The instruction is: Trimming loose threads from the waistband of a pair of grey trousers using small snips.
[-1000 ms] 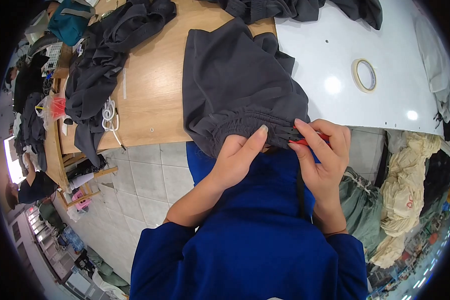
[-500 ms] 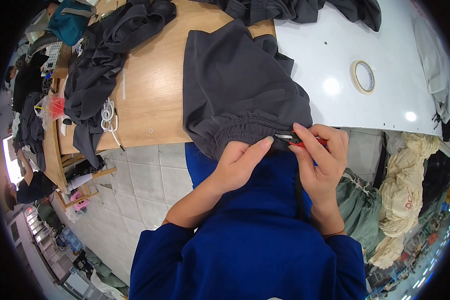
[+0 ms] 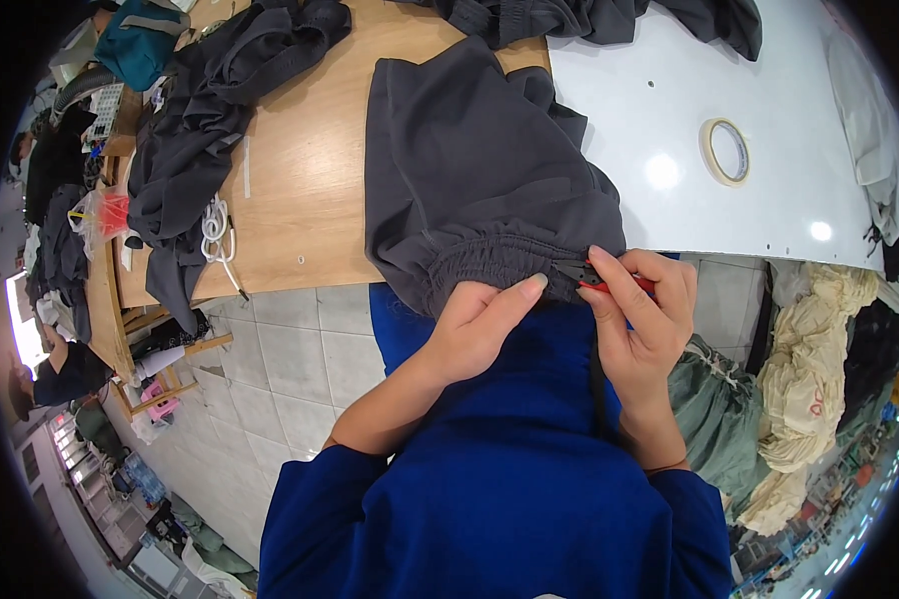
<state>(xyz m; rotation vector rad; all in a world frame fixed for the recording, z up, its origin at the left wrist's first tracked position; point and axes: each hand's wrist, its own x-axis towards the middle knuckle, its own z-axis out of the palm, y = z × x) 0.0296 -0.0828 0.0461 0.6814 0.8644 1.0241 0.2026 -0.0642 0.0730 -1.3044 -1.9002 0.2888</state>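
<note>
A dark grey garment (image 3: 484,150) lies over the table's near edge, its gathered elastic waistband (image 3: 484,258) toward me. My left hand (image 3: 474,329) grips that waistband from the near side, thumb on top and the other fingers hidden beneath the cloth. Close by on the right, my right hand (image 3: 641,314) pinches a small pair of thread snips (image 3: 575,272) with dark blades and red on the handle. The blades point left and rest at the waistband, near my left thumb. Whether they touch a thread is too small to make out.
More dark grey garments (image 3: 195,150) are heaped at the left, beside a coiled white cord (image 3: 216,235). A tape roll (image 3: 724,153) lies on the white tabletop (image 3: 629,120) to the right. Green and cream cloth sacks (image 3: 809,379) stand below it. A person (image 3: 65,364) works far left.
The snips have turned slightly in my right hand, so the blades now look dark instead of bright. My left hand and the garment have hardly moved.
</note>
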